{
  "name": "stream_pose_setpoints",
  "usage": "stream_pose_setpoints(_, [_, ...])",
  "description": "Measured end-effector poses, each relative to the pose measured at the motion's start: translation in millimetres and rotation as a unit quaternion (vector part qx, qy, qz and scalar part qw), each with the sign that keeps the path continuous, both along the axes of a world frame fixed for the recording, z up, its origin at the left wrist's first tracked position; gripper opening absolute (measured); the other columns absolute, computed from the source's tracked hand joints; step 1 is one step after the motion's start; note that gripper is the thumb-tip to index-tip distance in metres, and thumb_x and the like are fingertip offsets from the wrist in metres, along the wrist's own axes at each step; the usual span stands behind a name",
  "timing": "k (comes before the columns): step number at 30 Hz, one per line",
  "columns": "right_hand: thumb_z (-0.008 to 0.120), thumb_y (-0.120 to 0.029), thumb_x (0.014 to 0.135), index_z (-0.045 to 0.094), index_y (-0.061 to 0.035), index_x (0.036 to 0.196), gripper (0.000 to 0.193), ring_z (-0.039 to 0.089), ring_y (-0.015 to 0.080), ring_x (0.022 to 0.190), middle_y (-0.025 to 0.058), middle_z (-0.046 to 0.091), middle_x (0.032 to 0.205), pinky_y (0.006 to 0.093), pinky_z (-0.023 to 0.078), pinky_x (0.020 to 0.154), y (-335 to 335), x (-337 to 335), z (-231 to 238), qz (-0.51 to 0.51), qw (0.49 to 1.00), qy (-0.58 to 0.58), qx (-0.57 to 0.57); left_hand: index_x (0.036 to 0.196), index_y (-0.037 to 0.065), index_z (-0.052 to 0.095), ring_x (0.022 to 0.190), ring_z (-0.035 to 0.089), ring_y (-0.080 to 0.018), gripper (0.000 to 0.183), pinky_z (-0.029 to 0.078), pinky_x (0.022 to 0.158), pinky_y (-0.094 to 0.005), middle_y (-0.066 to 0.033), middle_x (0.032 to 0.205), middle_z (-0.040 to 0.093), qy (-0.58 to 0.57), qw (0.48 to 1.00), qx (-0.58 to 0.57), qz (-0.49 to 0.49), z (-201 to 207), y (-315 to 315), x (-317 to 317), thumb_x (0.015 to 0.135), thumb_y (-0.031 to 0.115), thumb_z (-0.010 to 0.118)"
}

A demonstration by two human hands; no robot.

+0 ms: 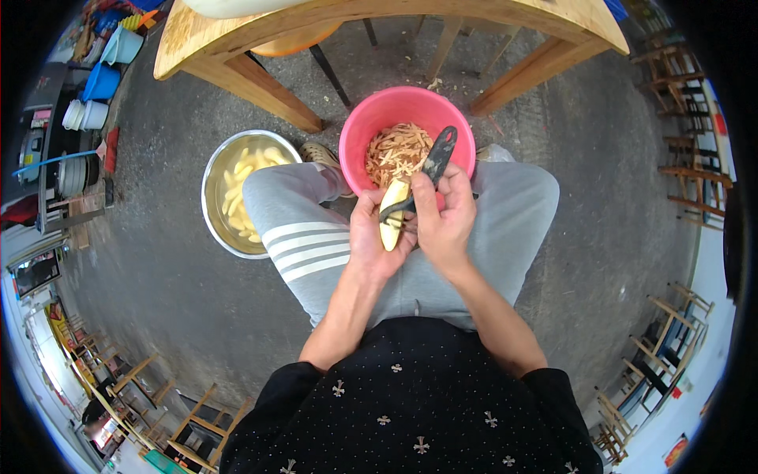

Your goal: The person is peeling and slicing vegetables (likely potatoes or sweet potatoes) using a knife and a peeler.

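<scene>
Peeling posture, seen from above: you sit with your knees apart, both hands meeting over your lap, in front of the near rim of a pink plastic tub [350, 146]. Your left hand [369, 241] is closed around a pale yellow, elongated peeled tuber [390, 235], which points lengthwise away from your body, slightly tilted to the right at its far end. Your right hand [447, 220] grips a black peeler [438, 156]; its broad handle, with a hole at the end, rises beyond your fingers toward the far right, while its dark head crosses the tuber's upper face. Whether the blade bites into the flesh cannot be told.

The tub, standing between your legs, contains a heap of brownish and cream peelings [397, 150]. To your left, a round steel basin [208, 189] rests on the grey floor [158, 237] and holds many peeled tubers [237, 201] in what appears to be liquid; your left knee, in grey trousers [505, 213] with white stripes, hides part of its right side. A patterned shoe [319, 155] shows between basin and tub. Beyond the tub stands a wooden table [379, 11]; wooden chairs [695, 178] line the right-hand side.
</scene>
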State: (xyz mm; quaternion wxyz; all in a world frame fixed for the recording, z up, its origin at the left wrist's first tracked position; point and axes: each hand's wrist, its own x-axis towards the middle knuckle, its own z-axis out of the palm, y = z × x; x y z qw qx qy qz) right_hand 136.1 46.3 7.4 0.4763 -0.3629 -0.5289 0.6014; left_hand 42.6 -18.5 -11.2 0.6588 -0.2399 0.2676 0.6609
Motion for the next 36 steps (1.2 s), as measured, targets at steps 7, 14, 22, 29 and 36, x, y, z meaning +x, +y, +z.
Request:
stream_pose_setpoints(7, [0.068, -0.009, 0.106, 0.055, 0.0045, 0.122, 0.025, 0.067, 0.0083, 0.086, 0.0085, 0.071, 0.097, 0.0257, 0.054, 0.074, 23.6, -8.1, 1.8, -0.037, 0.998, 0.005, 0.047, 0.110, 0.001, 0.065, 0.070, 0.056, -0.0153, 0.034, 0.047, 0.060, -0.0292, -0.0076, 0.089, 0.065, 0.014, 0.998, 0.062, 0.017, 5.4, 1.3, 4.1, 0.102, 0.030, 0.050])
stream_pose_setpoints(14, [0.064, -0.012, 0.110, 0.055, 0.0041, 0.125, 0.024, 0.063, 0.0048, 0.091, 0.0062, 0.073, 0.103, 0.0234, 0.051, 0.078, 61.1, -17.1, -16.7, -0.096, 0.995, -0.017, 0.020, 0.110, 0.004, 0.060, 0.068, 0.044, -0.0131, 0.029, 0.038, 0.058, -0.0273, -0.0056, 0.093, 0.056, 0.093, 0.994, 0.055, 0.030, 19.3, 9.7, 9.3, 0.098, 0.027, 0.049])
stream_pose_setpoints(22, [0.066, -0.014, 0.109, 0.056, 0.0029, 0.122, 0.023, 0.064, 0.0056, 0.090, 0.0057, 0.072, 0.102, 0.0237, 0.052, 0.078, 56.8, -6.1, 9.2, -0.116, 0.993, 0.008, 0.011, 0.113, 0.006, 0.056, 0.070, 0.044, -0.0137, 0.026, 0.037, 0.058, -0.0274, -0.0054, 0.090, 0.053, 0.149, 0.984, 0.096, 0.020, 14.8, 6.3, 7.5, 0.099, 0.027, 0.049])
stream_pose_setpoints(29, [0.064, -0.020, 0.111, 0.062, -0.0010, 0.109, 0.019, 0.059, 0.0025, 0.078, 0.0001, 0.068, 0.090, 0.0220, 0.048, 0.067, 43.9, -7.3, 9.4, -0.076, 0.990, 0.018, -0.119, 0.109, 0.005, 0.059, 0.068, 0.042, -0.0131, 0.026, 0.036, 0.056, -0.0263, -0.0064, 0.090, 0.056, 0.180, 0.983, 0.040, 0.011, 21.4, 14.1, 14.1, 0.100, 0.028, 0.050])
stream_pose_setpoints(36, [0.064, -0.021, 0.111, 0.061, -0.0028, 0.108, 0.019, 0.060, 0.0032, 0.081, 0.0006, 0.069, 0.094, 0.0228, 0.050, 0.071, 64.4, 3.4, -21.2, -0.120, 0.980, 0.060, -0.149, 0.112, 0.002, 0.061, 0.072, 0.047, -0.0150, 0.031, 0.039, 0.054, -0.0263, -0.0093, 0.095, 0.056, 0.019, 0.991, 0.131, 0.004, 9.7, 7.4, 1.7, 0.099, 0.029, 0.054])
